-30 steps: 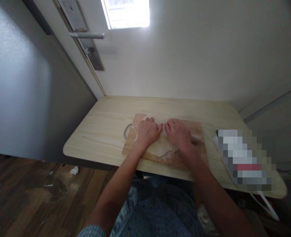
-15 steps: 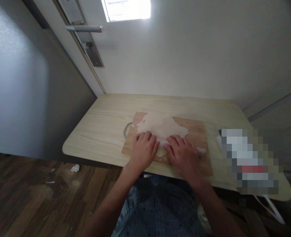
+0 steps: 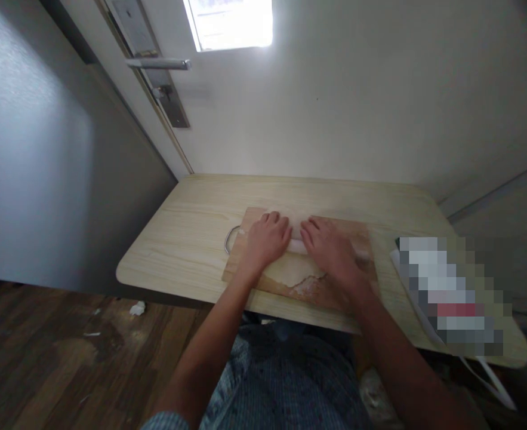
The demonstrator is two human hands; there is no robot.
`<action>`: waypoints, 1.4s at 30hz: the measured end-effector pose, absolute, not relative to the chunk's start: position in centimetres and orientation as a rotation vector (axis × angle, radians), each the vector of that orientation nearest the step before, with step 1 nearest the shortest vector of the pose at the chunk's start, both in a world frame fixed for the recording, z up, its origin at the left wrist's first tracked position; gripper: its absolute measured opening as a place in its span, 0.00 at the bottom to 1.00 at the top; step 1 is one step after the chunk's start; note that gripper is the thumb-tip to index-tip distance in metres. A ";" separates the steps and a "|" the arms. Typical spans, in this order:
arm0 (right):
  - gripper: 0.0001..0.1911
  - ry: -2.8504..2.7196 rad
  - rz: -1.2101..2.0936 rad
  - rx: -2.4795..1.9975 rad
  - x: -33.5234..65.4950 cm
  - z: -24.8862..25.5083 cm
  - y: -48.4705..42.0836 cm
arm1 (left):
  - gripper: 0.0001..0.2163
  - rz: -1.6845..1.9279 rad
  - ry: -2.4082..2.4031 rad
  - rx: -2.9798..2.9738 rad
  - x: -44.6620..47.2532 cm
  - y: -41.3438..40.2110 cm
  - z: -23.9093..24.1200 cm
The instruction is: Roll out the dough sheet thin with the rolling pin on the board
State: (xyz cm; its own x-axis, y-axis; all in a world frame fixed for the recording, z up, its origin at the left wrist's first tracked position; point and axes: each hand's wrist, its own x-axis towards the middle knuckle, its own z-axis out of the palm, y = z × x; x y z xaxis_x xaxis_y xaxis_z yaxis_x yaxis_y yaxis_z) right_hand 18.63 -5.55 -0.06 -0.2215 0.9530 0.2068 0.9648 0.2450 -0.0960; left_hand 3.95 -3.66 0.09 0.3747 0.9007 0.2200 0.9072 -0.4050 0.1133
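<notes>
A pale rolling pin (image 3: pixel 297 246) lies across a flattened sheet of dough (image 3: pixel 286 270) on a wooden cutting board (image 3: pixel 256 283). My left hand (image 3: pixel 268 236) curls over the pin's left part, palm down. On its right part rests my right hand (image 3: pixel 328 243), fingers bent over the wood in the same way. A narrow stretch of the pin shows between the two hands, and its right end sticks out past my right hand. The dough's near edge is ragged, with flour smears on the board below it; my hands cover much of the far part.
The board lies on a light wooden table (image 3: pixel 178 233), its metal handle (image 3: pixel 228 240) pointing left. To the right is a pixelated object (image 3: pixel 446 292) with a white strap hanging off the edge. A door (image 3: pixel 357 107) with a lever handle (image 3: pixel 160 63) stands behind.
Both hands and the rolling pin have moved forward over the dough, away from my body. More of the dough's near edge now shows. The view has tilted slightly.
</notes>
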 end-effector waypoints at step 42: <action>0.16 -2.200 -0.135 -1.748 16.9 -1.5 -14.1 | 0.13 -0.363 -1.706 -2.494 3.3 -12.8 -1.1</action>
